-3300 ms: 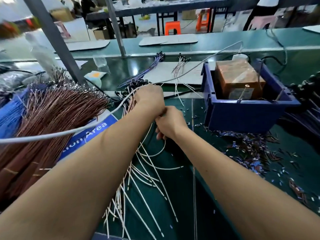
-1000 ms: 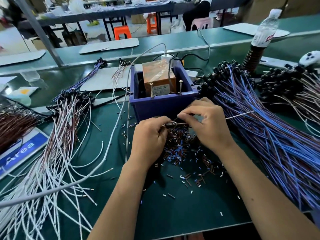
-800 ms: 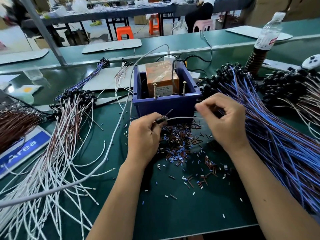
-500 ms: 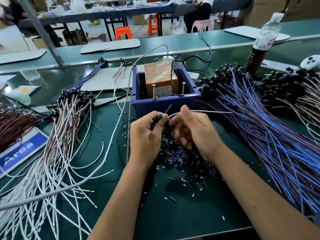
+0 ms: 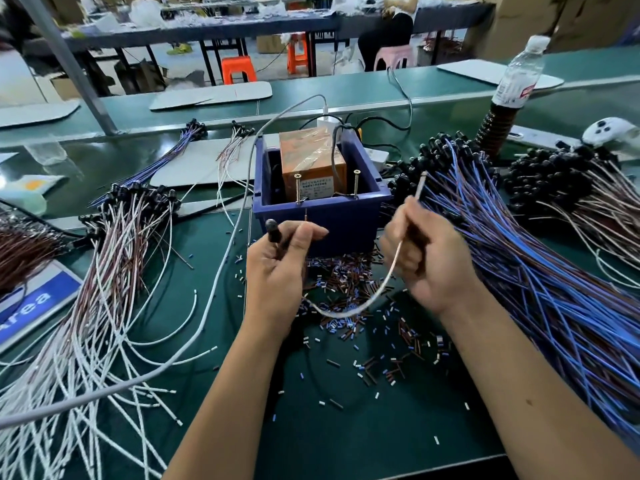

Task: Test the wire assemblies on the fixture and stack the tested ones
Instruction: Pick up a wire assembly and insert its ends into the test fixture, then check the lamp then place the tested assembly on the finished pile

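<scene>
Just one camera here, worn on the head, looking forward and down over a green bench (image 5: 346, 427). Both forearms reach in from the bottom edge, so it's close. Wide lens bends the edges. The far room with orange stools (image 5: 239, 69) sits up top, a bit soft I think.

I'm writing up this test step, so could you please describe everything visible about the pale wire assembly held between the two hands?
The thin pale wire assembly sags in a loose U between both hands, off the green mat. The left hand grips its rounded black cap end, with a short thin lead poking up beside the thumb. The right hand pinches the other end, whose tip points up and right, in front of the blue-and-brown wire pile. It touches neither upright screw on the blue bin.
</scene>
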`<action>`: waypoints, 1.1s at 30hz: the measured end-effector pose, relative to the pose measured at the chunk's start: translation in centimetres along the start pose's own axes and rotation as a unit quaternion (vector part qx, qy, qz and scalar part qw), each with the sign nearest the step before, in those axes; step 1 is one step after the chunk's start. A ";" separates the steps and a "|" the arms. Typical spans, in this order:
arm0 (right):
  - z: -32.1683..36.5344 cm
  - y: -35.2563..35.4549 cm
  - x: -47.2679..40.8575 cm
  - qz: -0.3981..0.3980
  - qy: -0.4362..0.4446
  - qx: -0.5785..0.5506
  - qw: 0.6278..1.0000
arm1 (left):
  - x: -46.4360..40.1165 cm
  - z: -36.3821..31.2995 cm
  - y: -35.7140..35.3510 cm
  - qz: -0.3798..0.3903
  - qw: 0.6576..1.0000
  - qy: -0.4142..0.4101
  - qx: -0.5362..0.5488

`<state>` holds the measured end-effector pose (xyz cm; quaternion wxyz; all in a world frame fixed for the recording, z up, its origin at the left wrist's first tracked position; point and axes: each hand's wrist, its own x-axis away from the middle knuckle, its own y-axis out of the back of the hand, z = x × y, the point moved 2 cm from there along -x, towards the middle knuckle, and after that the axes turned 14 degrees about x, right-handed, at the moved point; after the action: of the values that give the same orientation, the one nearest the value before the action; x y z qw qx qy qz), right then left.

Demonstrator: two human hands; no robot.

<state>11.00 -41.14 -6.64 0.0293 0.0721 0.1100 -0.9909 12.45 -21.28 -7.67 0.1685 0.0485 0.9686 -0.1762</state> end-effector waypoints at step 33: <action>-1.4 -2.4 0.2 -0.019 0.029 0.137 0.990 | 1.0 -0.1 -1.0 0.120 0.935 0.268 0.199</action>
<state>10.76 -38.46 -7.49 -0.0026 0.1021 -0.0243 -0.9945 11.35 -22.16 -7.57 -0.0905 0.2423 0.9100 -0.3241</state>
